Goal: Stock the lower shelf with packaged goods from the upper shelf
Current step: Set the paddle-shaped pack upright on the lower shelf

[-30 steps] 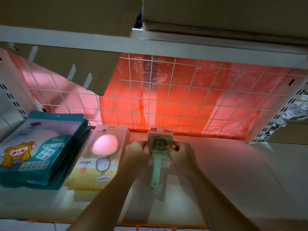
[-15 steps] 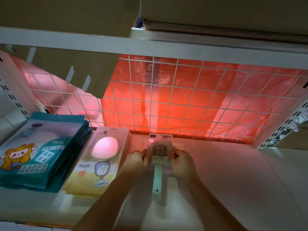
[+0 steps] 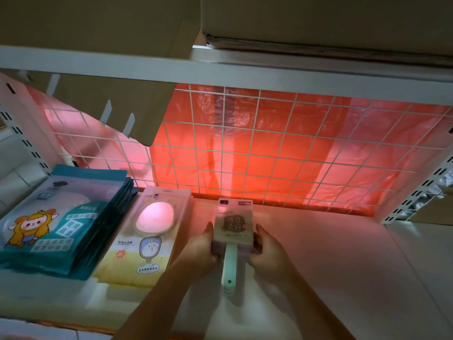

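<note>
Grip: left hand (image 3: pixel 204 246) and right hand (image 3: pixel 267 249) clasp green-handled packs (image 3: pixel 232 227) by both sides | lower centre, on lower shelf (image 3: pixel 338 256) | advice: square them parallel to mirror packs (image 3: pixel 149 241), release both sides evenly.

A shop is seen here, or its stockroom: white metal shelving with slotted uprights (image 3: pixel 25 142) and a wire grid back (image 3: pixel 269 158) is in view. Identical teal packets (image 3: pixel 61 224) are stacked at the left edge of the lower shelf (image 3: pixel 343 261), mirror packs (image 3: pixel 147 239) are piled just beside them, and a carded brush pack (image 3: pixel 232 227) is laid mid-shelf. Cardboard cartons (image 3: pixel 318 18) are stored on the upper shelf (image 3: pixel 269 69).
</note>
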Demonstrator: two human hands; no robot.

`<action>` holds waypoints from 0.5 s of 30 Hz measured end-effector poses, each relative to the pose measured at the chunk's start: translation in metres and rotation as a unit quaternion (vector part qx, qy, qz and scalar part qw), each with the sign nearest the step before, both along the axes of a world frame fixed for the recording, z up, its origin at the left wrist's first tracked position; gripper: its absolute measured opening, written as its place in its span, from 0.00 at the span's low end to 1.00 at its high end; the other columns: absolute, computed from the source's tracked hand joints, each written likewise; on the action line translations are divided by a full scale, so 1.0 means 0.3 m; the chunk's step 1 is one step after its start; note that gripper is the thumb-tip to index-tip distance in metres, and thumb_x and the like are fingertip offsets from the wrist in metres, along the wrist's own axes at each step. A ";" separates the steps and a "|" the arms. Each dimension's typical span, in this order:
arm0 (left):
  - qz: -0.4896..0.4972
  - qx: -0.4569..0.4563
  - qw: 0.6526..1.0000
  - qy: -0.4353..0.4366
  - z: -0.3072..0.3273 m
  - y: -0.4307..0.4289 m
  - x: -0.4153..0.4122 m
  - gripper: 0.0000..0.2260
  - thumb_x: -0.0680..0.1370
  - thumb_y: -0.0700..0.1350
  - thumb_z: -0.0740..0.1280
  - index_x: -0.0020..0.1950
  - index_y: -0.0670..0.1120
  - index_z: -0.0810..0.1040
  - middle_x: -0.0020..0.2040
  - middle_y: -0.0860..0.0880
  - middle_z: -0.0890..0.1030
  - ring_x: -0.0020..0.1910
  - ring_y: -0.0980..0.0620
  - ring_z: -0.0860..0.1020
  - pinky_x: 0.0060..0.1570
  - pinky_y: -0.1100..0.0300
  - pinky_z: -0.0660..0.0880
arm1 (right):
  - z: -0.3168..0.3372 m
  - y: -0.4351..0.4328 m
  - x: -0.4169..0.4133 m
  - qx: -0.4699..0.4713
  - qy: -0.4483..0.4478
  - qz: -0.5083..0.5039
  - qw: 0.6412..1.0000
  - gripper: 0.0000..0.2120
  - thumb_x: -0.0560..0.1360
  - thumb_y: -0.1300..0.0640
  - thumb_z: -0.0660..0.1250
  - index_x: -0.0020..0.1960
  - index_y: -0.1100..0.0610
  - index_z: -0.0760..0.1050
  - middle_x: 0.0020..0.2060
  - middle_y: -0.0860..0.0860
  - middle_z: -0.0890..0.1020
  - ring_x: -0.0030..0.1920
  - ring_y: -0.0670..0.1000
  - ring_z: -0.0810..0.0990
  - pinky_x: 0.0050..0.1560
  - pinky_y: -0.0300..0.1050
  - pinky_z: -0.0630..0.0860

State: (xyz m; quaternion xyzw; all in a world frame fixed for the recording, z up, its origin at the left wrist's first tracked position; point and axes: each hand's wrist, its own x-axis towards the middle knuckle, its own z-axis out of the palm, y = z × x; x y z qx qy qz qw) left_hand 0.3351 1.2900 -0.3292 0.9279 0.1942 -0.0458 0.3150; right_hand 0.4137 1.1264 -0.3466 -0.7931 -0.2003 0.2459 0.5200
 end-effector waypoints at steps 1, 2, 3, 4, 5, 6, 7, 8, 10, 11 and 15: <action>0.001 -0.004 1.000 -0.010 0.001 0.002 0.003 0.28 0.76 0.40 0.64 0.75 0.43 0.60 0.55 0.43 0.80 0.54 0.46 0.78 0.48 0.65 0.69 | -0.003 0.002 -0.001 -0.026 -0.026 0.017 0.999 0.26 0.70 0.70 0.67 0.58 0.43 0.73 0.50 0.41 0.84 0.53 0.38 0.81 0.49 0.33 0.76; 0.002 -0.014 1.000 -0.016 0.001 0.005 0.005 0.25 0.75 0.41 0.65 0.72 0.44 0.65 0.53 0.44 0.81 0.51 0.47 0.78 0.45 0.67 0.68 | 0.001 0.007 -0.005 -0.040 -0.041 0.026 0.998 0.27 0.69 0.70 0.67 0.59 0.43 0.73 0.49 0.41 0.83 0.51 0.37 0.81 0.47 0.30 0.75; 0.000 -0.021 0.999 -0.027 0.001 0.008 0.006 0.21 0.75 0.40 0.66 0.68 0.45 0.69 0.52 0.45 0.81 0.49 0.49 0.78 0.43 0.69 0.66 | 0.000 0.011 -0.008 -0.054 -0.056 0.032 0.996 0.26 0.70 0.69 0.67 0.60 0.45 0.74 0.49 0.41 0.83 0.49 0.36 0.80 0.45 0.28 0.74; -0.002 -0.020 0.999 -0.034 0.004 0.010 0.007 0.19 0.75 0.40 0.66 0.66 0.46 0.71 0.52 0.46 0.81 0.49 0.50 0.78 0.42 0.70 0.65 | -0.002 0.015 -0.010 -0.061 -0.071 0.032 0.995 0.24 0.70 0.68 0.68 0.61 0.46 0.74 0.48 0.41 0.82 0.48 0.35 0.80 0.44 0.26 0.74; -0.006 -0.014 0.999 -0.033 0.005 0.011 0.009 0.18 0.75 0.40 0.66 0.64 0.47 0.73 0.53 0.46 0.81 0.50 0.50 0.78 0.42 0.70 0.65 | -0.002 0.016 -0.013 -0.067 -0.089 0.029 0.993 0.23 0.71 0.66 0.68 0.60 0.46 0.74 0.47 0.39 0.82 0.47 0.33 0.79 0.44 0.25 0.73; -0.008 -0.006 0.999 -0.031 0.007 0.014 0.011 0.16 0.75 0.40 0.65 0.63 0.47 0.74 0.54 0.46 0.82 0.51 0.49 0.78 0.43 0.70 0.65 | -0.005 0.017 -0.015 -0.068 -0.103 0.025 0.992 0.21 0.72 0.64 0.69 0.60 0.45 0.74 0.46 0.37 0.81 0.46 0.32 0.79 0.44 0.24 0.73; -0.009 0.001 0.999 -0.031 0.007 0.017 0.013 0.15 0.75 0.40 0.65 0.62 0.47 0.76 0.54 0.47 0.82 0.53 0.49 0.79 0.44 0.70 0.65 | -0.009 0.017 -0.017 -0.074 -0.116 0.021 0.990 0.20 0.72 0.63 0.69 0.59 0.44 0.75 0.46 0.37 0.81 0.45 0.33 0.79 0.44 0.24 0.73; -0.008 0.009 0.999 -0.033 0.008 0.019 0.014 0.14 0.75 0.40 0.65 0.61 0.47 0.77 0.54 0.47 0.82 0.53 0.48 0.79 0.43 0.70 0.64 | -0.013 0.019 -0.015 -0.083 -0.129 0.018 0.988 0.19 0.72 0.62 0.70 0.59 0.44 0.76 0.47 0.38 0.82 0.46 0.35 0.80 0.45 0.26 0.74; -0.013 0.021 0.999 -0.041 0.015 0.020 0.014 0.13 0.76 0.39 0.65 0.59 0.46 0.78 0.53 0.47 0.82 0.52 0.49 0.79 0.41 0.72 0.62 | -0.017 0.024 -0.010 -0.105 -0.154 0.008 0.982 0.19 0.71 0.60 0.70 0.58 0.46 0.77 0.49 0.41 0.84 0.48 0.41 0.81 0.48 0.33 0.77; -0.016 0.023 0.999 -0.046 0.015 0.021 0.013 0.12 0.76 0.39 0.65 0.59 0.46 0.78 0.53 0.47 0.82 0.52 0.49 0.79 0.40 0.72 0.62 | -0.018 0.025 -0.008 -0.113 -0.160 0.004 0.981 0.19 0.70 0.60 0.71 0.58 0.46 0.78 0.50 0.42 0.84 0.49 0.42 0.81 0.49 0.37 0.78; -0.028 0.020 0.999 -0.041 0.009 0.020 0.008 0.14 0.77 0.41 0.65 0.62 0.47 0.76 0.54 0.47 0.82 0.51 0.50 0.79 0.41 0.73 0.62 | -0.020 0.020 -0.011 -0.111 -0.160 0.004 0.981 0.19 0.70 0.59 0.73 0.59 0.46 0.78 0.50 0.41 0.84 0.50 0.42 0.82 0.51 0.40 0.79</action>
